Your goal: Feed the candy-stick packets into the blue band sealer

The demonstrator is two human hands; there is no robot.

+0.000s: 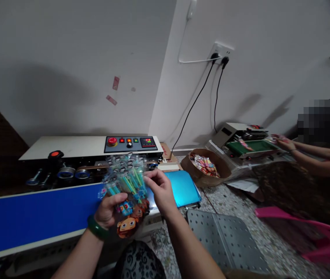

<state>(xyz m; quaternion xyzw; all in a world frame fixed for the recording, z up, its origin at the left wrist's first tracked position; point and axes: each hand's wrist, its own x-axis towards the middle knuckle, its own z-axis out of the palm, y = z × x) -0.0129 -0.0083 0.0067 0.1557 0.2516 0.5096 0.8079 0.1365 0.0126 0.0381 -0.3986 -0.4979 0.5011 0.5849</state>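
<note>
The room was dim, and the wall carried broad soft shadows. Glare shone off the blue belt. Straight edges bowed toward the corners, and a pixelated patch sat at right.

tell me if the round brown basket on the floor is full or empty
Partly full. The basket holds a heap of colourful small packets in its middle, while a bare stretch of its inner brown wall shows around them.

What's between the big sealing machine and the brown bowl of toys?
In the head view, a cardboard box sits between the sealing machine and the brown bowl, with a black power cord running down the wall behind it.
</note>
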